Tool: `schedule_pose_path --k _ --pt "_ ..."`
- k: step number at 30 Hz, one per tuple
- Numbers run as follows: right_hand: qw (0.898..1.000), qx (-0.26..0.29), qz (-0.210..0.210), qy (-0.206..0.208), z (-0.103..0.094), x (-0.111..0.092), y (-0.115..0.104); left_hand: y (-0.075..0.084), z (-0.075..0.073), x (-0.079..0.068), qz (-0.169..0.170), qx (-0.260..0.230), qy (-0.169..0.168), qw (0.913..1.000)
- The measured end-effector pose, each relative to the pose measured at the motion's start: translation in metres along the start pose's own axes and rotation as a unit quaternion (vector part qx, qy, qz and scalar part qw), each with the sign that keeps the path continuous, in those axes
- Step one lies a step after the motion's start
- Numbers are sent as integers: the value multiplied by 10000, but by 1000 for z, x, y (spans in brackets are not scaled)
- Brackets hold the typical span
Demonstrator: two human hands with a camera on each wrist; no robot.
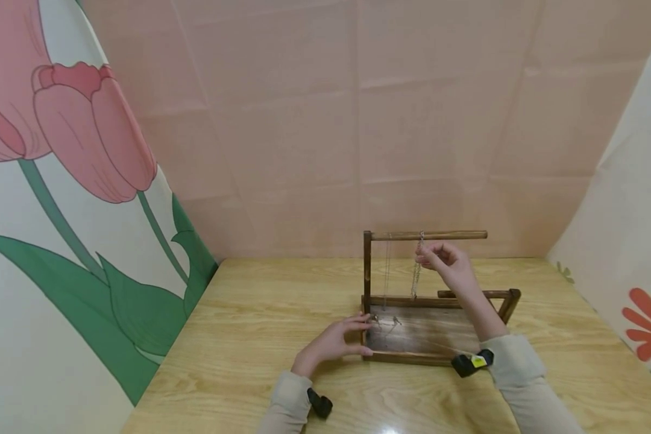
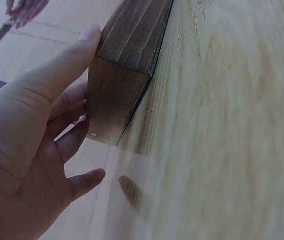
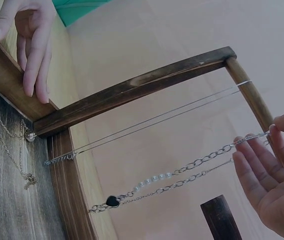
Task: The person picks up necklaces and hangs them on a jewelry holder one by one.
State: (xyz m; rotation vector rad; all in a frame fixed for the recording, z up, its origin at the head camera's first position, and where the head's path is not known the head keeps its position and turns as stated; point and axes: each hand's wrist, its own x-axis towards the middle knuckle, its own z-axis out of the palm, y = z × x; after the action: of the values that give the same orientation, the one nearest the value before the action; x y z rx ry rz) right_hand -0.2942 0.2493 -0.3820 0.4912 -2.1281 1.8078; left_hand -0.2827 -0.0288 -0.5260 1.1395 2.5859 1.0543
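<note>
A silver chain necklace (image 3: 199, 161) with a row of white beads and a black heart hangs in a loop from the upper bar of a dark wooden jewellery stand (image 1: 367, 265). My right hand (image 1: 449, 265) pinches it just below the bar. Beside it, a thinner silver chain (image 3: 156, 119) hangs from the same bar, nearer the upright post. My left hand (image 1: 336, 337) rests at the left end of the stand's tray, its thumb on the front rim and its other fingers loosely extended along the end wall.
A fine chain (image 3: 18, 150) lies on the tray floor (image 1: 434, 328) near the post. On the right, a lower bar (image 1: 493, 294) juts inward from a short post. The stand sits on a light wooden table (image 1: 249, 331), with a pink backdrop (image 1: 282, 150) behind.
</note>
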Motion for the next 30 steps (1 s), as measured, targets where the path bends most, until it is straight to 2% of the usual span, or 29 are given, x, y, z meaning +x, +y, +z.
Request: schedule_pose_path --k 5,11,24,30 --pt "10000 25 17 -65 -3 0 11 0 0 0 -9 -40 -4 10000" --pt "9999 74 -71 -60 -4 -1 13 0 0 0 6 -39 15 10000" --pt "9991 -175 369 -57 -11 -10 15 -2 0 0 79 58 23 9999" --pt "9992 -142 376 -23 -14 -15 16 -1 0 0 81 27 16 10000"
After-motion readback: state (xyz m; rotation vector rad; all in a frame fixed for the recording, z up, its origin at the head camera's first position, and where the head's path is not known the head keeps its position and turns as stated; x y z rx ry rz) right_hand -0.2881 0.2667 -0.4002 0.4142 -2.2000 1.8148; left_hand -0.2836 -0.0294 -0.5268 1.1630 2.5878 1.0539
